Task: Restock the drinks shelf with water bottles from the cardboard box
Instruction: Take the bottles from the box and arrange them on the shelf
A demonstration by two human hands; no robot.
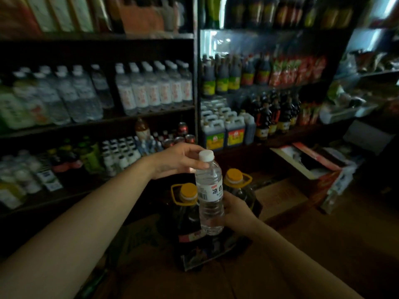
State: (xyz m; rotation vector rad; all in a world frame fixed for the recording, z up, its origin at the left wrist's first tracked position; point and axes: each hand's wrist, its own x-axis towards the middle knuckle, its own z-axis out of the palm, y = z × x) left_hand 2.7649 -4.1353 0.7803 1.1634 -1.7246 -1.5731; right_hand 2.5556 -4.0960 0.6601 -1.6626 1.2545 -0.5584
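A clear water bottle (pixel 210 195) with a white cap and a white label stands upright in mid-air at the centre of the head view. My right hand (pixel 236 210) grips its lower body from the right. My left hand (pixel 179 159) pinches the bottle's neck just under the cap. The drinks shelf (pixel 97 123) runs across the left, with rows of white-capped water bottles (pixel 151 89) on it. A cardboard box (pixel 278 197) lies closed on the floor to the right of the bottle.
Two oil jugs (pixel 187 214) with yellow caps stand right behind and below the held bottle. A lower shelf (pixel 64 169) holds small bottles and cans. Sauce bottles and jugs (pixel 237 126) fill the right-hand rack. An open red carton (pixel 313 162) sits at the right.
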